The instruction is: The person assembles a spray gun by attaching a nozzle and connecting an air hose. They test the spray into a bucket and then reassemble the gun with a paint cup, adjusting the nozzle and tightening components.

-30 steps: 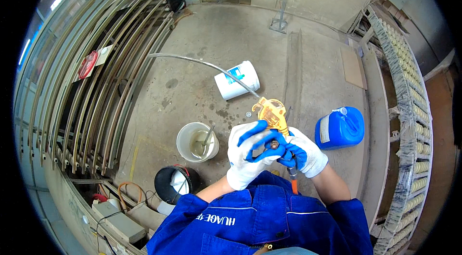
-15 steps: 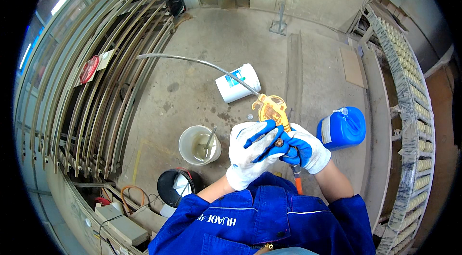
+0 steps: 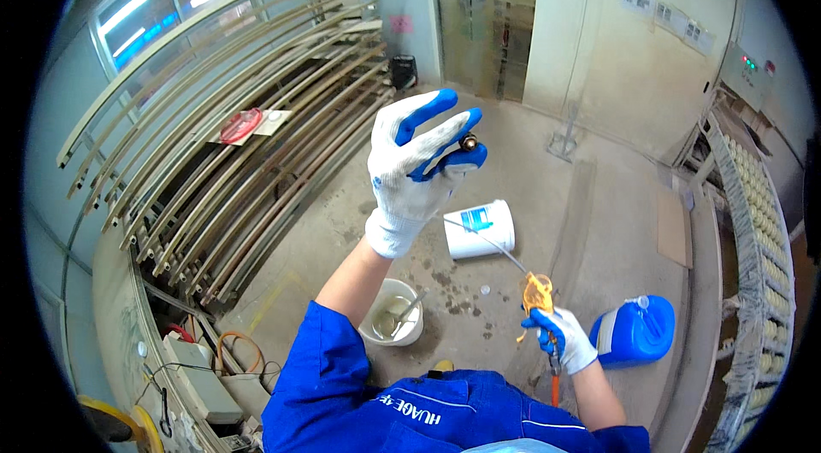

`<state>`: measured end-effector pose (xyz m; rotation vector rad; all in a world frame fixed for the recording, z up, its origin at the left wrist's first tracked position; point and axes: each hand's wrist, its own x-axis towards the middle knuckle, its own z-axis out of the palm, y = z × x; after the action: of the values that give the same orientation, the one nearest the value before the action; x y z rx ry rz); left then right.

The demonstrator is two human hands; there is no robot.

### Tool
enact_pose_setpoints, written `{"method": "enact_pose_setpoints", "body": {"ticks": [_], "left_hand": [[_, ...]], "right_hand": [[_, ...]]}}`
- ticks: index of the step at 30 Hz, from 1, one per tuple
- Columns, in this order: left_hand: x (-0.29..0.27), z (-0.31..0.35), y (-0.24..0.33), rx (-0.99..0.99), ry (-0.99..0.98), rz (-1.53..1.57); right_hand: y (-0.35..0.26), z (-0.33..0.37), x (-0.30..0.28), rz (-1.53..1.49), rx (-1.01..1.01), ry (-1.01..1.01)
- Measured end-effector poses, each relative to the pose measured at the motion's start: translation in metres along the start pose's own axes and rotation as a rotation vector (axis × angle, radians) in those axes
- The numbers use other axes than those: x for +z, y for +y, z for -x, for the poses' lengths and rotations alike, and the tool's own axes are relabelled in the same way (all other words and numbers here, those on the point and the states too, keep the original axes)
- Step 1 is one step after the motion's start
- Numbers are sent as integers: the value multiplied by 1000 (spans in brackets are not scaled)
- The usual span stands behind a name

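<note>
to my left is the rack (image 3: 272, 169) of long bars; then the bucket (image 3: 411, 334), a ladle (image 3: 415, 304) leaning in it. my left hand (image 3: 409, 164) is raised, pinching the fitting (image 3: 469, 142), a small dark metal piece, between fingertips. that is a slim hold: a careless twist of these gloved tips could drop it, perhaps toward the bucket, or past the tub (image 3: 472, 240) lying on its side. a thin tube (image 3: 493, 245) crosses before that tub; a swing might knock it. it belongs to the yellow gun (image 3: 538, 292), which my right hand (image 3: 571, 344) wraps; too hard a squeeze could set it off. tugging the orange hose (image 3: 555, 390) below could turn it. the blue jug (image 3: 640, 332) stands further right.
</note>
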<state>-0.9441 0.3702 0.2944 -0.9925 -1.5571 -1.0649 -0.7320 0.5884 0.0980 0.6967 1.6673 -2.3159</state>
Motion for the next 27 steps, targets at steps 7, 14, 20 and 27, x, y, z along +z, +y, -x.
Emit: {"method": "enact_pose_setpoints", "body": {"ticks": [7,14,20,27], "left_hand": [[24,-43,21,200,42,192],[143,-93,115,215,201,869],[208,-112,248,364,257,1158],[212,-121,362,289,365,1539]], "right_hand": [[39,13,-16,-98,48,58],[58,58,-28,-154,23,249],[118,137,-57,-271,-169,528],[162,197,-27,-481,-310,917]]}}
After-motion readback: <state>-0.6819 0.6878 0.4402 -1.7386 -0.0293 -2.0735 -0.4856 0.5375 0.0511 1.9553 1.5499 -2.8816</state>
